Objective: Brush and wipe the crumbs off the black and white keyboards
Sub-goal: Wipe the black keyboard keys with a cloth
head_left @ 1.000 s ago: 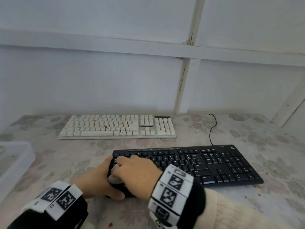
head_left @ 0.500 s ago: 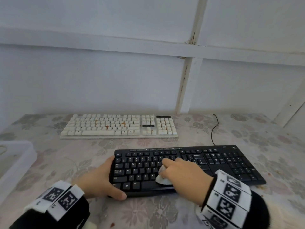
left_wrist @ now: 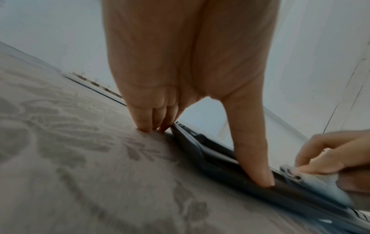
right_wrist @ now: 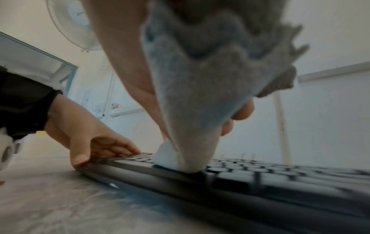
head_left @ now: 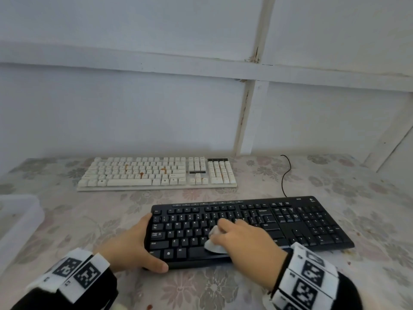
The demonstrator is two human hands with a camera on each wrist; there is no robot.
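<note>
The black keyboard [head_left: 290, 224] lies near me on the floral tablecloth. My left hand [head_left: 134, 245] holds its left end, thumb along the front edge and fingers down the side, as the left wrist view shows [left_wrist: 180, 79]. My right hand [head_left: 243, 238] grips a pale bunched cloth [head_left: 214, 242] and presses it onto the middle letter keys. In the right wrist view the cloth [right_wrist: 200, 95] touches the black keyboard [right_wrist: 260, 178] near the space bar. The white keyboard [head_left: 156, 173] lies farther back with orange crumbs among its keys.
A clear plastic box [head_left: 17, 220] stands at the table's left edge. A black cable [head_left: 285, 175] runs from the black keyboard toward the white panelled wall [head_left: 201, 108]. Small reddish specks [head_left: 149, 306] dot the tablecloth near me.
My right hand slid the cloth from the black keyboard's left end rightward to its middle keys, then held about there. The left hand stayed on the left end.
</note>
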